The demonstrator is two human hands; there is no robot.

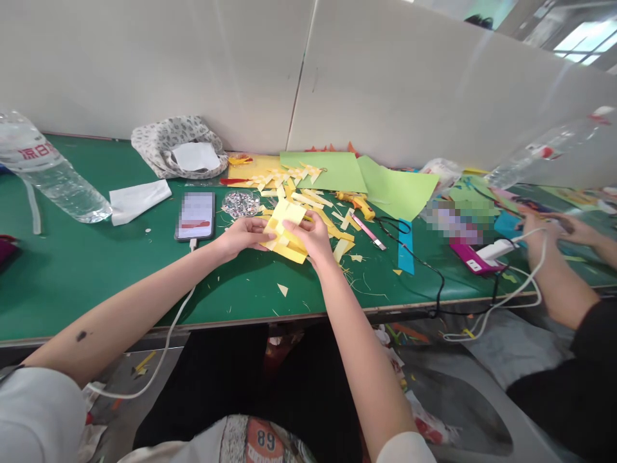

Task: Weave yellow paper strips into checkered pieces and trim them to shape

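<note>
A yellow folded paper piece, made of overlapping pale and deeper yellow strips, is held just above the table between both hands. My left hand pinches its left edge between thumb and fingers. On the opposite side my right hand grips it, the thumb lying across the front and the other fingers partly hidden behind. Cut yellow paper strips lie scattered beside and behind the hands. A woven yellow-and-white paper strip rests farther back.
Left of my hands are a charging phone and a water bottle. A round dish of small shiny pieces, a yellow glue gun, a pink cutter and green sheets lie nearby. A co-worker's hands are at right, near a power strip.
</note>
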